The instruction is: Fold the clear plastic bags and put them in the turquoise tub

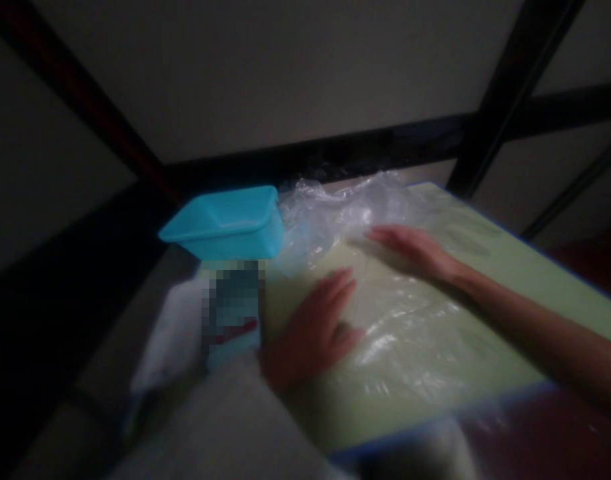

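Note:
A clear, crinkled plastic sheet (400, 333) is spread over a pale green tabletop (490, 280) with a blue edge; it bunches up at the far side. My left hand (315, 327) is low over the sheet's left part, fingers apart and holding nothing. Farther off and to the right, my right hand (410, 247) lies flat at the bunched plastic with its fingers stretched out. The picture is dim and blurred, so how firmly either hand presses on the plastic is unclear.
A turquoise plastic basin (230, 233) stands at the table's far left corner. Nearer, beside my left hand, are a partly pixelated bluish item (235, 307) and something white (170, 333). A pale wall (305, 73) with dark beams rises behind the table.

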The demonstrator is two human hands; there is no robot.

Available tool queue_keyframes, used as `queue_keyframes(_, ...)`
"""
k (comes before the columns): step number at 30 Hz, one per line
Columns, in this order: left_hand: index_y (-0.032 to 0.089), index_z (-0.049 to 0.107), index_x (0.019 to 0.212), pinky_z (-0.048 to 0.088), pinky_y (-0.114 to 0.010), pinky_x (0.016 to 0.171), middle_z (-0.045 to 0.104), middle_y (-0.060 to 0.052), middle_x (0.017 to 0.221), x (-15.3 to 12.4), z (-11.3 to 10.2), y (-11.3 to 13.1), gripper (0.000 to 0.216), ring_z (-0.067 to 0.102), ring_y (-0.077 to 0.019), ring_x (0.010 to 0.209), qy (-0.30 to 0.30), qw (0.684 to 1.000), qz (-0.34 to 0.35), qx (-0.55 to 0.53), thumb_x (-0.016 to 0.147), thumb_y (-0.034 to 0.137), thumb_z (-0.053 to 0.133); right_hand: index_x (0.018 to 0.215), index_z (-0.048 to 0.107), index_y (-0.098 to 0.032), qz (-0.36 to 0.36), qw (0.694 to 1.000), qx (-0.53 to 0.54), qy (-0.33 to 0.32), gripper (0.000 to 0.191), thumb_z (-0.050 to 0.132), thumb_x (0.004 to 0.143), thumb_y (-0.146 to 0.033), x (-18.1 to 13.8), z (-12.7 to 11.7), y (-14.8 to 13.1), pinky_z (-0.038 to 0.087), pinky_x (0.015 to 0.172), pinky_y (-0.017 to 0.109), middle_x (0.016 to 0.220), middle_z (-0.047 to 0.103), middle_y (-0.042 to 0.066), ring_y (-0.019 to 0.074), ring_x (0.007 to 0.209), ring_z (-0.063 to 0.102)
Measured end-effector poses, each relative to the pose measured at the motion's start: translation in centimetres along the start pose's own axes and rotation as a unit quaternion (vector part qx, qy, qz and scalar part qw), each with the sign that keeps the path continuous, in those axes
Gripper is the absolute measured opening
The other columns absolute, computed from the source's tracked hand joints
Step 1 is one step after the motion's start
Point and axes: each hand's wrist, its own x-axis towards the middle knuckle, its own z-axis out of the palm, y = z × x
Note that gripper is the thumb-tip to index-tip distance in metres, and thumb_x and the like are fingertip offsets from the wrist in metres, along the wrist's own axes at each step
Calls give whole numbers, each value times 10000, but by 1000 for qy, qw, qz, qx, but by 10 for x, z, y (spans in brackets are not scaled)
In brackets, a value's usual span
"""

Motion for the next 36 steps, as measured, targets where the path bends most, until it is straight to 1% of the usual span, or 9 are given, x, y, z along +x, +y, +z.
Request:
queue_keyframes(3, 142, 270, 1427, 244, -420, 1157, 245, -124, 1535, 7, 3, 12, 575, 197, -226, 1425, -17, 999, 36, -19, 933, 377, 446, 1167, 600, -228, 41, 994, 99, -28, 421, 442, 899, -511, 2, 7, 5, 321, 1097, 463, 1265, 616, 58, 233, 1220, 524)
queue_keyframes(6, 120, 287, 1428, 222, -415, 1164, 230, -130, 1540, 10, 7, 16, 620, 172, -229, 1431, -85, 994, 63, -5, 915, 405, 489, 1134, 604, -190, 61, 993, 99, -36, 405, 438, 905, -480, 5, 6, 12, 326, 1089, 474, 1279, 600, 101, 239, 1229, 515)
queue_keyframes(8, 143, 305, 1427, 208, -431, 1164, 225, -121, 1543, 9, 8, 15, 627, 163, -241, 1433, -111, 991, 70, 3, 908, 439, 497, 1153, 589, -188, 66, 994, 81, -26, 408, 399, 925, -468, 7, 3, 16, 333, 1080, 485, 1310, 574, 109, 241, 1246, 497)
queue_keyframes(15, 188, 299, 1440, 179, -431, 1169, 228, -88, 1546, 4, 2, 11, 622, 145, -248, 1436, -121, 989, 77, 17, 905, 432, 501, 1120, 606, -196, 57, 995, 82, -23, 406, 461, 900, -504, 8, -5, 22, 348, 1065, 466, 1302, 576, 100, 239, 1233, 504)
queue_keyframes(26, 201, 295, 1443, 181, -450, 1161, 209, -88, 1551, 2, 2, 11, 644, 134, -247, 1438, -123, 989, 74, 23, 896, 470, 502, 1165, 571, -153, 53, 998, 34, 12, 481, 416, 905, -527, 13, -17, 27, 398, 1036, 480, 1260, 599, 140, 257, 1174, 556)
queue_keyframes(29, 199, 319, 1434, 189, -444, 1162, 224, -89, 1547, 2, 1, 12, 649, 153, -253, 1434, -125, 990, 68, 22, 881, 466, 529, 1135, 597, -185, 39, 999, 6, 31, 459, 391, 912, -529, 12, -21, 22, 414, 1024, 498, 1193, 647, 113, 258, 1135, 588)
queue_keyframes(32, 204, 331, 1430, 209, -435, 1161, 245, -78, 1542, 2, 0, 13, 626, 178, -264, 1427, -113, 991, 69, 17, 886, 438, 532, 1088, 638, -221, 32, 997, -44, 53, 391, 438, 909, -505, 0, -21, 0, 384, 1046, 523, 1218, 638, 91, 283, 1160, 568)
queue_keyframes(34, 204, 328, 1433, 214, -432, 1161, 246, -75, 1542, 1, 1, 12, 622, 186, -270, 1425, -103, 992, 77, 16, 888, 427, 530, 1132, 638, -253, 6, 981, -192, 31, 370, 436, 923, -482, -15, -14, -19, 358, 1062, 542, 1243, 626, 69, 301, 1188, 543)
queue_keyframes(36, 194, 317, 1436, 210, -437, 1162, 244, -81, 1542, 1, 2, 11, 626, 186, -270, 1424, -103, 991, 82, 21, 892, 428, 520, 1300, 530, -247, -19, 956, -293, -22, 442, 359, 957, -467, -33, -2, -32, 327, 1079, 553, 1343, 548, 69, 300, 1245, 491)
